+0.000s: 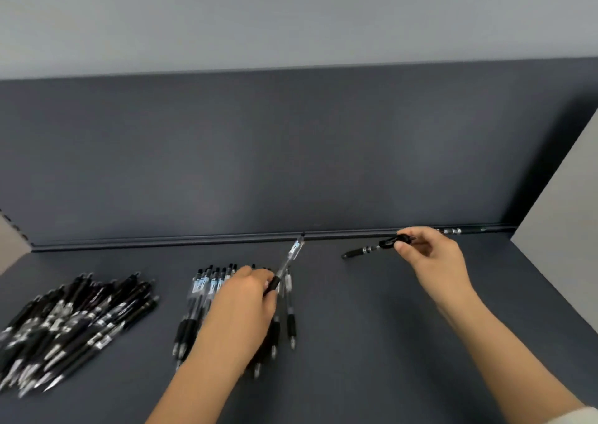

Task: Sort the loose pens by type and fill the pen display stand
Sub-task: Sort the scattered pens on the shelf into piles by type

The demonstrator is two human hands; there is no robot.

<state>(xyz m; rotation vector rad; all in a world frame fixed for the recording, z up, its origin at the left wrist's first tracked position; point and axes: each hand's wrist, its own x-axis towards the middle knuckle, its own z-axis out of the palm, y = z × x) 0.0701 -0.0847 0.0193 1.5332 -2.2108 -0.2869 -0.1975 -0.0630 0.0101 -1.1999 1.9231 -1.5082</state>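
Filling the middle of the frame, a dark grey back panel (pixel 291 151) rises from the dark surface (pixel 356 342) that spans the lower half. A narrow ledge runs where the two meet.

At the lower left lies my biggest heap, the black pens (pixel 74 323). They are piled loosely on one another with their tips slanting toward the bottom left corner.

Just left of centre is a smaller group, the clear pens (pixel 200 297). They lie side by side with blue-white labels and black grips, partly hidden under my wrist.

My left hand (pixel 242 307) rests over this group, its fingers curled round the black grip of one clear pen (pixel 291 255). That pen slants up and to the right, and its top end reaches close to the ledge.

My right hand (pixel 433 258) sits at the centre right, near the ledge and well apart from both heaps. It pinches one black pen (pixel 372 249) by its clip end between thumb and fingertips. The pen points left and slightly downward, and I cannot tell whether its tip touches the surface.

Behind that hand, another dark pen (pixel 453 230) with silver bands lies along the ledge, too blurred to describe further.
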